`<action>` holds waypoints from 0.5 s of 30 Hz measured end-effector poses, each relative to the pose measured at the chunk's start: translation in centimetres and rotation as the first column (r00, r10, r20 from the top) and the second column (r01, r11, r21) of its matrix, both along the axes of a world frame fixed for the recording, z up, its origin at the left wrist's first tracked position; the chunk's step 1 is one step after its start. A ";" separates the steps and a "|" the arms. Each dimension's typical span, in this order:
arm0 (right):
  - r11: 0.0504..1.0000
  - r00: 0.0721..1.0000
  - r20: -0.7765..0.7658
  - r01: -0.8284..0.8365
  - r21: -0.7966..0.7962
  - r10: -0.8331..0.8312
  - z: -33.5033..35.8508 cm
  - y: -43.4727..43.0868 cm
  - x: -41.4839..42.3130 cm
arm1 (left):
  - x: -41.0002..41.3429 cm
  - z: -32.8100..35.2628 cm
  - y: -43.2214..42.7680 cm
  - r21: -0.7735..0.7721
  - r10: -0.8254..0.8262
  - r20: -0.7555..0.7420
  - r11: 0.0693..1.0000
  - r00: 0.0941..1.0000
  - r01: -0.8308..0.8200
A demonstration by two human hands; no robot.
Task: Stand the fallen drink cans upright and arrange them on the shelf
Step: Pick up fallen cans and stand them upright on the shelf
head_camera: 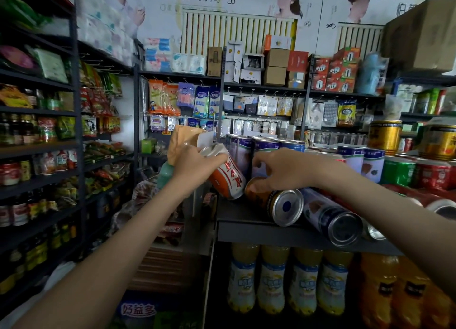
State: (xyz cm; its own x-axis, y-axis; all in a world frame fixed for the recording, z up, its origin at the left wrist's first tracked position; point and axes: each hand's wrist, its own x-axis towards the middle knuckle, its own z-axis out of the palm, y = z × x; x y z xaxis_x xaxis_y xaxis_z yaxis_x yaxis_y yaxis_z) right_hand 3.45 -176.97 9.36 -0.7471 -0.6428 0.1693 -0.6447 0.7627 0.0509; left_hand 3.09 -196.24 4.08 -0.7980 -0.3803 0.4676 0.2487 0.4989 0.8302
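My left hand (195, 165) grips a tilted orange can (228, 180); my right hand (283, 170) clasps a brown can (269, 200) lying on the shelf (243, 215).

I count 2 hands: the left hand (195, 167) and the right hand (283, 172). Of cans, I see 1 orange-and-white can (228, 180), 1 brown can (271, 201) lying down and 1 dark blue can (328, 215) lying down. Behind them I make out 5 purple-and-white cans (372, 164) standing, with more hidden behind. Further right I count 2 gold cans (385, 137) and 1 green can (397, 174); the red cans (431, 176) overlap too much for a number. Under the shelf (246, 232) I count 4 pale yellow bottles (272, 281) and at least 2 orange bottles (380, 294).
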 end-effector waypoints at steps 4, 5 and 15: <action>0.997 0.999 -0.012 0.043 0.063 -0.043 0.1 -0.3 0.0 | 1.3 0.3 -1.5 0.021 -0.176 0.137 0.984 0.975 0.175; 0.996 0.999 -0.015 0.047 0.076 -0.046 0.1 -0.4 -0.1 | 1.6 0.4 -1.7 0.013 -0.201 0.173 0.979 0.964 0.201; 0.993 1.000 -0.025 0.009 0.119 -0.006 0.5 -0.3 0.2 | 3.7 2.8 -0.2 -0.204 -0.097 0.522 0.951 0.847 0.234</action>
